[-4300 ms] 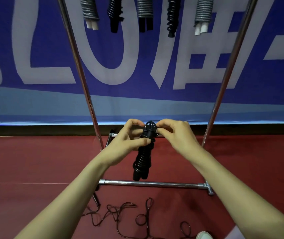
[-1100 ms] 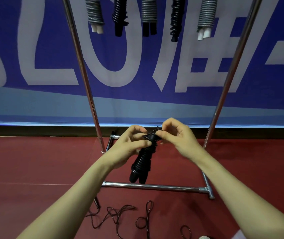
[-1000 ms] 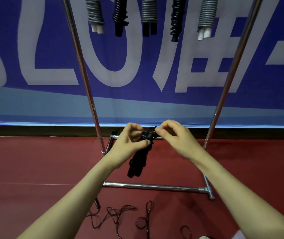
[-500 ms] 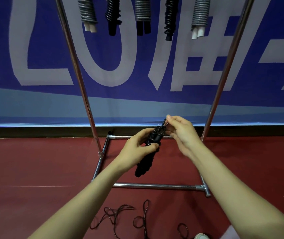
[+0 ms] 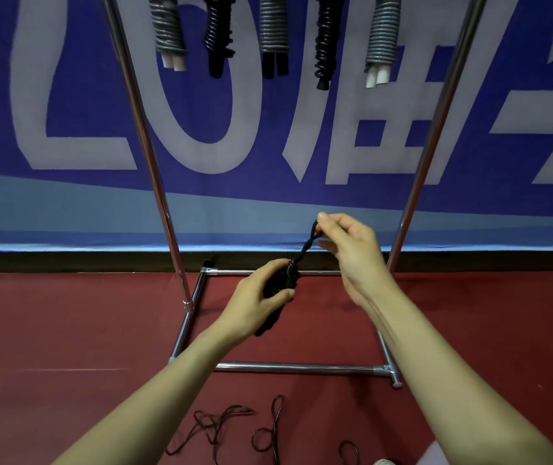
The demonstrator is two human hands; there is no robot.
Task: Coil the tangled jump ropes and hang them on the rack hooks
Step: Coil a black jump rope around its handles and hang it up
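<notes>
Near the middle of the frame, a little below centre, the left hand (image 5: 253, 298) grips the coiled black rope (image 5: 280, 283). Its fingers and thumb are curled around the upper part of the bundle, and the lower end of the bundle points down and to the left, below the palm. From the top of the bundle a twisted loop (image 5: 306, 246) of the same rope rises up and to the right. The right hand (image 5: 350, 251), just right of centre, pinches the tip of this loop between thumb and forefinger, and the other fingers are bent loosely. The two hands are apart, joined only by the short taut piece of rope.

Behind the hands stands the metal rack (image 5: 154, 182), with two slanted uprights and a rectangular base on the red floor (image 5: 67, 330). Along the top edge of the frame five wound ropes hang between the uprights: a grey one (image 5: 168, 31), a black one (image 5: 216, 31), a grey one (image 5: 272, 28), a black one (image 5: 324, 38) and a grey one (image 5: 380, 41). Their hooks are outside the picture.

At the bottom centre a thin tangled rope (image 5: 218, 427) lies loose on the floor, in front of the rack base. A blue banner (image 5: 67, 95) with large pale letters fills the background.
</notes>
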